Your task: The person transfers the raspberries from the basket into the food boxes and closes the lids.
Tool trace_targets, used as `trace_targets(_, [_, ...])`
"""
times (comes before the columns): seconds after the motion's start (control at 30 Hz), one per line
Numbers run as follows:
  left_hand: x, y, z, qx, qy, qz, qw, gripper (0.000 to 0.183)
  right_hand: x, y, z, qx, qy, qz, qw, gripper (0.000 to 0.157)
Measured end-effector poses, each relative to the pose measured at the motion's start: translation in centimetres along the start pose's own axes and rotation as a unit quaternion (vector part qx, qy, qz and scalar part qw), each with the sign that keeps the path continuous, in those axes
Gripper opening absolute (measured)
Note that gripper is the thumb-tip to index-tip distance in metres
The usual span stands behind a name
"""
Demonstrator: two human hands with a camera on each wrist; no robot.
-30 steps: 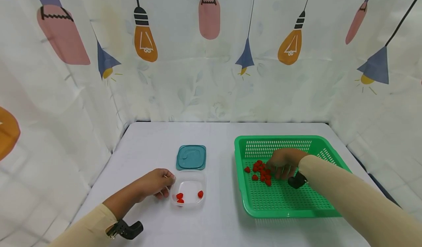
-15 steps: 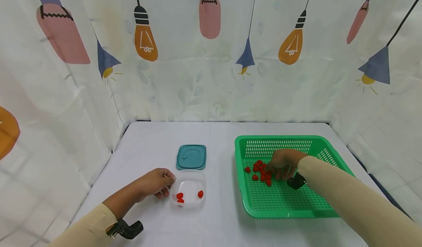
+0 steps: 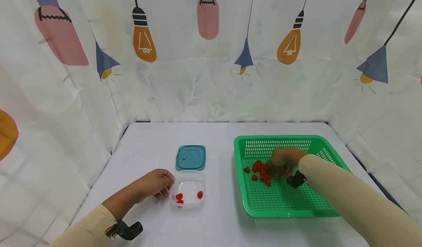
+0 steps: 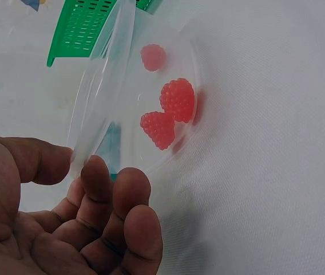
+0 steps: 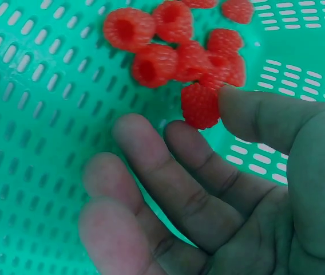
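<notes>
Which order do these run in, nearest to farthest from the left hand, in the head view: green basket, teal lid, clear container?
1. Clear container: at the left hand, its left rim in the grip.
2. Teal lid: just beyond the container.
3. Green basket: farthest, across to the right.

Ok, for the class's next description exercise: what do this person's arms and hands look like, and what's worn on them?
The left hand and right hand are bare, with no gloves visible. The left sleeve and right sleeve are plain beige; the left one leaves some forearm showing. Each arm wears a small black device near the wrist.
</notes>
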State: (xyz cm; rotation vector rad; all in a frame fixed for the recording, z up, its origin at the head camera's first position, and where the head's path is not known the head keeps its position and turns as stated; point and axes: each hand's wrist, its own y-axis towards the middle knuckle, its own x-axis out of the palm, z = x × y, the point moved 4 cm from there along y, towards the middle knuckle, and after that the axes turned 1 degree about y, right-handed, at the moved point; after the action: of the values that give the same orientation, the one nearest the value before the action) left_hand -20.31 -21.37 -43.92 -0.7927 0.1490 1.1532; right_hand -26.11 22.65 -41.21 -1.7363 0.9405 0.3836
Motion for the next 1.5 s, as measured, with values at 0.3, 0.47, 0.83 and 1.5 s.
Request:
trace_targets(0.3, [-0.2, 0.2, -0.1, 0.003, 0.002, -0.002, 1.0, 0.021, -2.1, -0.7, -0.5, -0.022, 0.007, 0.002, 1.0, 0.033])
trace_targets(0.47, [-0.3, 0.3, -0.2, 0.006, 0.005, -0.002, 1.0, 0.021, -2.8, -0.8, -0.8, -0.022, 0.017, 0.002, 1.0, 0.035])
trace_targets(0.83, [-0.2, 0.2, -0.2, 0.004, 0.006, 0.0, 1.0, 0.021, -4.3, -2.4, -2.5, -0.042, 0.027, -0.002, 0.999, 0.043])
trace_targets(1.5, [0.0, 0.0, -0.2, 0.001, 0.002, 0.002, 1.0, 0.02, -6.2, -3.8, -4.7, -0.075, 0.055, -0.002, 0.996, 0.036])
